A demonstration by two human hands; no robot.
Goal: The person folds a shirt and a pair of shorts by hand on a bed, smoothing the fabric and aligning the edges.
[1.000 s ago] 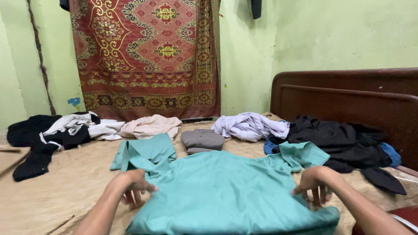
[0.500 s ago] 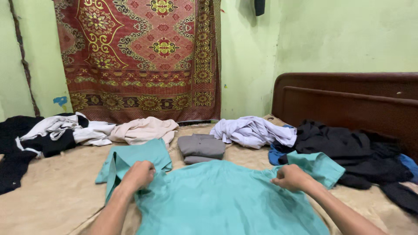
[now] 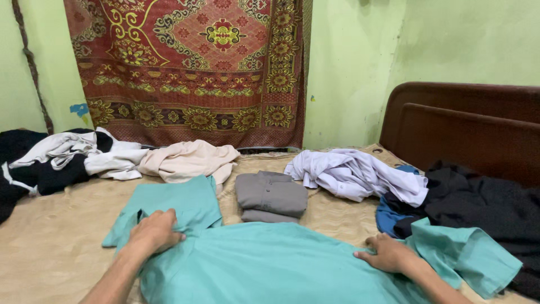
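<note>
2 bare hands now flat on teal shirt (image 3: 270, 270) spread on bed, left hand (image 3: 153, 232) pressing sleeve seam, right hand (image 3: 388, 254) slid outward to far shoulder, fingers open, gripping nothing, folded grey garment (image 3: 271, 196) just beyond collar

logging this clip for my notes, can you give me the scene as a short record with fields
setting: bed with beige cover, dark wooden headboard, patterned red rug hung on green wall
left hand: flat on the teal shirt, by its left sleeve
right hand: flat on the same shirt, by its right sleeve
shirt state: spread out, sleeves out to each side
folded: grey garment just beyond the shirt
loose piles: cream garment, white shirt, black clothes, black and white clothes
</note>
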